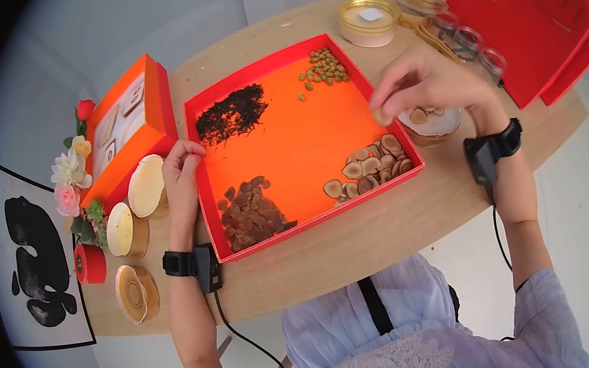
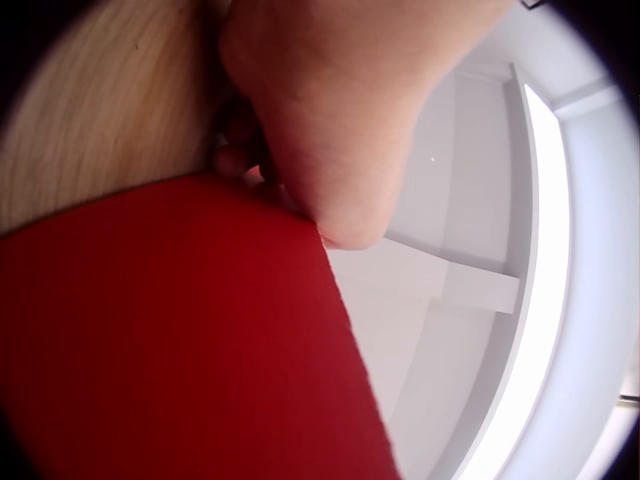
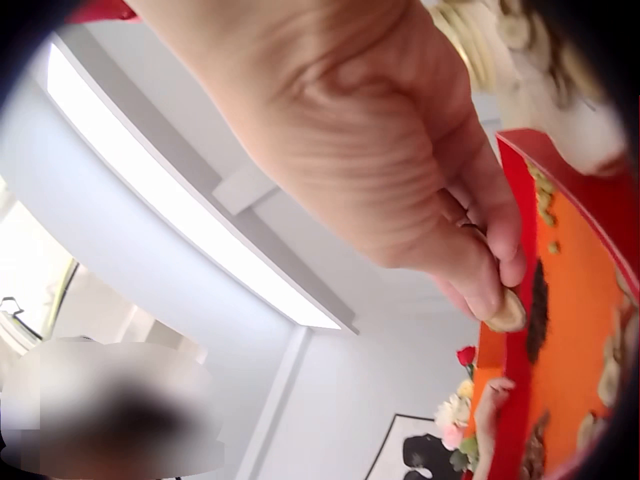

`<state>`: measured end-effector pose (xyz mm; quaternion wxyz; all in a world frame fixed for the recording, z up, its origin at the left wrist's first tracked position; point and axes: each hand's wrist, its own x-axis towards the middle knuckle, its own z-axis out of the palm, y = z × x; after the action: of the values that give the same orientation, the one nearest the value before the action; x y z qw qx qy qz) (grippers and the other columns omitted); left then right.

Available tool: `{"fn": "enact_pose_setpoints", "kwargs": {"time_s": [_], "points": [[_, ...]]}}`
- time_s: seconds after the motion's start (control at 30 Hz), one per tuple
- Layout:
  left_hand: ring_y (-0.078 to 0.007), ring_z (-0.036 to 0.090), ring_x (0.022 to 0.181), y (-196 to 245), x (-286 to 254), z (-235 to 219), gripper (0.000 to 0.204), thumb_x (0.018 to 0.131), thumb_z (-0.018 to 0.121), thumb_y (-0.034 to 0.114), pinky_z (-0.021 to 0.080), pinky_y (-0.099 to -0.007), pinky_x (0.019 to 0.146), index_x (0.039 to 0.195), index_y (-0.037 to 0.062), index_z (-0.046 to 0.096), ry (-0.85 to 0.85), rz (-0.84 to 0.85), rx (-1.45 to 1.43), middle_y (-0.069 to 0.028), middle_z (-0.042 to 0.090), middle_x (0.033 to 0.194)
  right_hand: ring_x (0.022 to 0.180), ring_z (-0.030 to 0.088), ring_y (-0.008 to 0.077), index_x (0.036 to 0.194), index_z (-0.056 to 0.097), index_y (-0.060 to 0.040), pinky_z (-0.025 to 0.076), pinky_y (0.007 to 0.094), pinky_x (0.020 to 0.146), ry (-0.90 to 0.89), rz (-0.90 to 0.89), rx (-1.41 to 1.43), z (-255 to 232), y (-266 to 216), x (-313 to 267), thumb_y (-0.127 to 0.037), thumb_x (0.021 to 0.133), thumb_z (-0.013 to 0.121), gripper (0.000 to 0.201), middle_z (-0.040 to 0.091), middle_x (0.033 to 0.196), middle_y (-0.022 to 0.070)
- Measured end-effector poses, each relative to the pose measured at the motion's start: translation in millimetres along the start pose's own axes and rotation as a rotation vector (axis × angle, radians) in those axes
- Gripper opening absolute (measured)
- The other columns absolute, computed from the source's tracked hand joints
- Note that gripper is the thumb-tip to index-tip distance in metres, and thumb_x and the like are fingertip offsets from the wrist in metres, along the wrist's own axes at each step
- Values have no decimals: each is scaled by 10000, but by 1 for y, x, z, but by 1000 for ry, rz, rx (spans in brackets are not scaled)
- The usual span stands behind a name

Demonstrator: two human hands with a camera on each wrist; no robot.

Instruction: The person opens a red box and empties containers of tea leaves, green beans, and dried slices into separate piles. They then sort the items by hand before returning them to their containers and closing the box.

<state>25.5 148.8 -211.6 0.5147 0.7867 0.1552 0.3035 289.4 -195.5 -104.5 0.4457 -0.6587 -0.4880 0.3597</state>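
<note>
A shallow red box (image 1: 316,235) with an orange floor lies in the middle of the table. My left hand (image 1: 180,175) grips its left wall, thumb at the top edge of the red wall in the left wrist view. Over the right wall, my right hand (image 1: 430,84) pinches a pale dried slice (image 3: 509,312) between thumb and fingertips. Similar slices (image 1: 374,164) are piled in the near right corner. Dark shreds (image 1: 232,114), small green buds (image 1: 325,67) and brown flakes (image 1: 252,215) fill the other corners. Below my right hand stands a round tub (image 1: 446,122) containing slices.
Round tubs (image 1: 125,228) and an orange box (image 1: 150,106) with flowers (image 1: 71,172) stand at the left. A gold-rimmed tub (image 1: 368,21), small jars (image 1: 469,38) and a red bag (image 1: 526,19) occupy the far right. Cables hang from both wrist cameras.
</note>
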Motion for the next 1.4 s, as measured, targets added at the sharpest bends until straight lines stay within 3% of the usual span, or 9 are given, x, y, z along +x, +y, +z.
{"fn": "enact_pose_setpoints", "kwargs": {"time_s": [0.17,0.23,0.33,0.9,1.1,1.17,1.23,1.3,1.4], "points": [[-57,522,825,-2,1,-1,89,894,514,30,405,-211,762,897,21,602,-6,1,-3,18,580,853,635,631,91,914,773,51,507,231,579,75,49,-202,-52,12,-20,21,834,748,89,726,766,63],[-61,525,832,-3,1,-2,93,895,511,32,404,-211,767,899,19,603,-7,25,46,16,580,852,629,624,86,934,778,27,500,235,570,162,237,-450,-58,19,-22,30,825,749,113,720,733,49],[-63,521,827,-4,2,-3,93,900,511,35,403,-212,763,898,21,602,-8,26,59,17,578,850,625,622,86,920,774,25,499,236,568,96,319,-543,-61,27,-17,22,825,741,101,699,705,40],[-43,480,815,-4,2,-5,100,920,493,26,372,-195,746,892,33,589,-32,31,80,35,535,847,718,666,87,975,800,-6,535,231,632,15,292,-373,-63,25,-24,-70,870,775,126,758,818,43],[-33,479,806,-3,2,-4,96,923,498,21,372,-190,734,893,38,588,-32,42,62,43,535,849,808,695,103,1004,785,16,548,261,784,162,87,-454,-56,22,-15,-94,872,785,172,764,843,43],[-32,481,806,-4,2,-4,98,923,498,19,374,-190,732,896,39,590,-25,44,68,45,538,849,835,683,109,1064,765,2,541,267,799,177,-58,-335,-32,11,-9,-107,864,796,230,749,929,35],[-33,486,808,-6,2,-5,95,920,504,16,379,-190,735,901,38,595,-25,-8,1,45,546,853,898,695,147,1077,762,-36,538,293,795,56,-193,-403,-3,9,-2,-192,800,834,326,750,1018,64],[-38,492,817,-7,2,-6,92,918,508,14,384,-194,744,906,35,597,-19,-16,12,38,554,862,941,681,199,1147,741,-49,535,328,827,-109,-146,-504,29,-10,-2,-195,796,830,390,724,1085,91],[-44,500,831,-8,3,-5,86,915,511,25,390,-201,759,913,29,597,-21,-7,11,27,563,876,994,652,263,1201,718,-60,521,387,853,-163,-153,-701,52,2,-2,-166,812,803,413,662,1098,113]]}}
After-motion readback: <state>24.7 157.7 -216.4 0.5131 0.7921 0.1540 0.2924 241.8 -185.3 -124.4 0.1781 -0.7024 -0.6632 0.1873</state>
